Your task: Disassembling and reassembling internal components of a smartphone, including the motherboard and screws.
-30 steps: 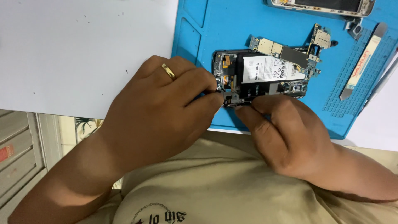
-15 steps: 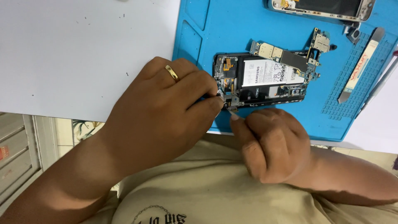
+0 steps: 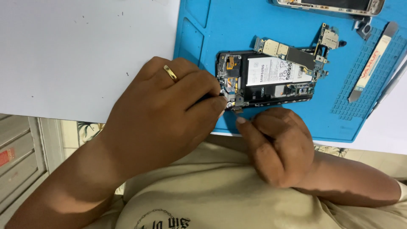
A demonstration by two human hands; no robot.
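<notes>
An opened phone [image 3: 265, 80] is lying flat on a blue repair mat [image 3: 237, 21], near the mat's front edge and just beside the person's chest, with its back cover off so that the insides are showing. Its frame is dark and rectangular, a white battery [image 3: 273, 71] with printed lettering is filling most of the middle, and small gold and copper-coloured connectors and flex strips are crowding the left end. A loose circuit board [image 3: 296, 53], green with silvery shields, is resting along the phone's far edge, partly overlapping it. The left hand [image 3: 169, 106], wearing a gold ring [image 3: 170, 73], is curling its fingers tightly over the phone's left end, with the fingertips pressing on the frame's lower left corner; a thin dark object seems to be pinched there, but what it is cannot be told. The right hand [image 3: 275, 146] is bunching into a loose fist just in front of the phone, its thumb tip pointing toward the near edge of the frame without clearly touching it, and whether it is holding anything cannot be told. Farther right on the mat a flat metal pry tool [image 3: 373, 61] is lying at an angle, and another phone frame [image 3: 330, 5] is sitting at the top edge. A white sheet [image 3: 76, 55] is covering the table to the left of the mat.
</notes>
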